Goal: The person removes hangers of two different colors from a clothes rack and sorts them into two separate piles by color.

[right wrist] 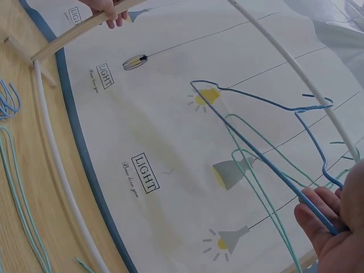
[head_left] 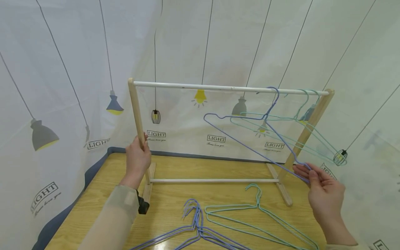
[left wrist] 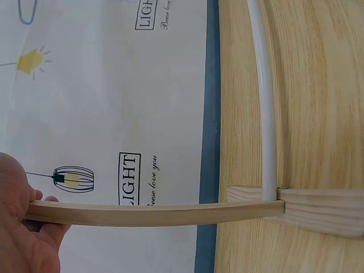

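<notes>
A wooden clothes rack with a white top rail (head_left: 200,86) stands on the table. My left hand (head_left: 138,158) grips its left wooden post (head_left: 136,114), which the left wrist view also shows, with the thumb and fingers (left wrist: 52,233) around the post. Toward the right, a blue-purple wire hanger (head_left: 265,117) hangs by its hook from the rail. My right hand (head_left: 326,191) pinches that hanger's lower right corner, and the hanger is turned at an angle to the rail. Behind it, two mint green hangers (head_left: 296,118) hang near the right post.
Several blue-purple hangers (head_left: 197,224) lie in a stack on the wooden table (head_left: 106,208) in front of the rack. Beside them lie mint green hangers (head_left: 258,206). A lower white bar (head_left: 212,180) joins the rack's feet. A lamp-printed cloth (head_left: 175,41) hangs behind.
</notes>
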{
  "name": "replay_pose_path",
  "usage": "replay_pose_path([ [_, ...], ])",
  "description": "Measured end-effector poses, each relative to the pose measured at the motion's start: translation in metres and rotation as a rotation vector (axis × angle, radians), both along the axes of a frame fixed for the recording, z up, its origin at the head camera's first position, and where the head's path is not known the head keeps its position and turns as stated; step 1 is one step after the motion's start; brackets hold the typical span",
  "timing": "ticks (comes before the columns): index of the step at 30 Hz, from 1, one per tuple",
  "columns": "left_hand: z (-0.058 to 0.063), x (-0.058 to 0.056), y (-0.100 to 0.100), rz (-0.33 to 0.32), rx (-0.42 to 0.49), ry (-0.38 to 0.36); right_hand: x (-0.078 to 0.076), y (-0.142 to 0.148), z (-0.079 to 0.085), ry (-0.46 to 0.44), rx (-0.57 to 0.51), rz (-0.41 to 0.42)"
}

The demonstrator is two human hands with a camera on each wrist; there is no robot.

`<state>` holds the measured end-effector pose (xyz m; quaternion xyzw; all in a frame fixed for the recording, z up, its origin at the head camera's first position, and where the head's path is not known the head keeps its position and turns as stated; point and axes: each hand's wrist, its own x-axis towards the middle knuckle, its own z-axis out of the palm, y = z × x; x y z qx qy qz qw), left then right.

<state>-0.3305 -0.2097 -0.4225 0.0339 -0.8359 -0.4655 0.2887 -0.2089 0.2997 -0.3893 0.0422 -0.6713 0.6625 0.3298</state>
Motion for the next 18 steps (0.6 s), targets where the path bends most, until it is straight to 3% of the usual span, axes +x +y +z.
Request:
replay_pose_path([
  [18,-0.002,-0.002,0.001,0.022,0.002,0.013,0.003,-0.003,0.022,0.142,-0.023,0.032],
])
